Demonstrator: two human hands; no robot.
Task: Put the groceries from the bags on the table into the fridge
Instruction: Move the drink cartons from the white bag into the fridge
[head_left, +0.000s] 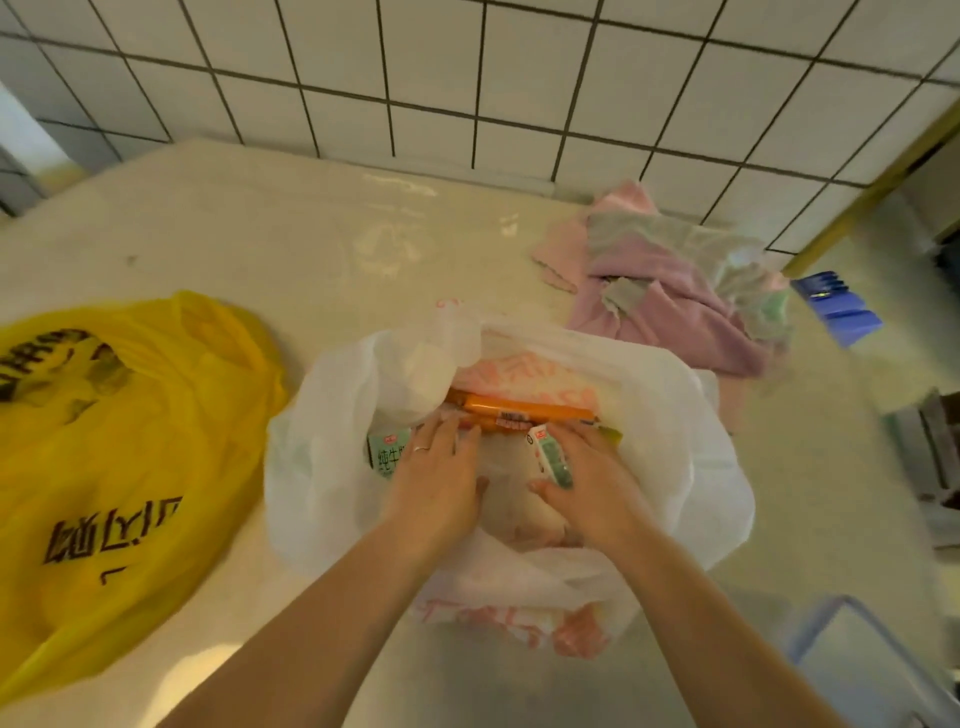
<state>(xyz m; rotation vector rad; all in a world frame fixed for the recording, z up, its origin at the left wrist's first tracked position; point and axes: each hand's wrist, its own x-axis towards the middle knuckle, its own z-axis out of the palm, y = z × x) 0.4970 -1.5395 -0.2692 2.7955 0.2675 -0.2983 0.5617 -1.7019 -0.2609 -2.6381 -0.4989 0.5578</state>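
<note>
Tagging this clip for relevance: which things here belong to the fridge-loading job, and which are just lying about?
Job:
white bag
yellow bag
orange sausage pack
milk carton
small carton by the right hand
left hand

Lying about:
pink cloth
blue item

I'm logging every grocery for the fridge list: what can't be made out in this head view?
- Left milk carton: partly hidden by left hand.
- White bag bottom: hidden by both hands; right hand covers the orange sausages' near side.
- Yellow bag: opaque, cut by left edge.
</note>
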